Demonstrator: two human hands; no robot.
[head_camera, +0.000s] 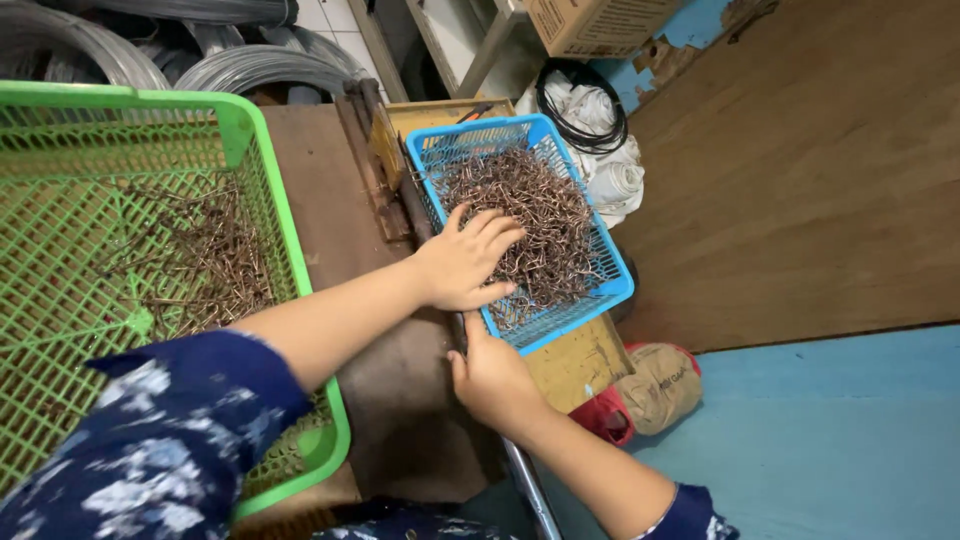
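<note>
Nearest to us, our blue flowered sleeve (150, 440) fills the lower left corner, and our right forearm comes up from the bottom edge. Our right hand (490, 375) rests palm down on the brown tabletop (400, 420), thumb pointing up toward the near corner of the blue basket (612, 275); its fingers are hidden from us, so we cannot tell whether it grips anything. Just right of it, below the tabletop, lies a red and tan bag (650, 385) on the blue floor (830, 440).

Our left arm crosses over the tabletop from the left. Our left hand (468, 262) lies in the blue basket with fingers spread wide, flat on the heap of brown wire hooks (540, 215), pressing into them but closed on none that we can see. The hooks fill most of that basket, which sits tilted on the right side of the tabletop.

At left, a larger green basket (250, 130) holds a thinner scatter of the same hooks (205, 260). Farther off, coils of grey wire (260, 65) lie behind the green basket, and white cloth with a black cable (585, 120) sits beyond the blue one, beside a wooden board (800, 180).
</note>
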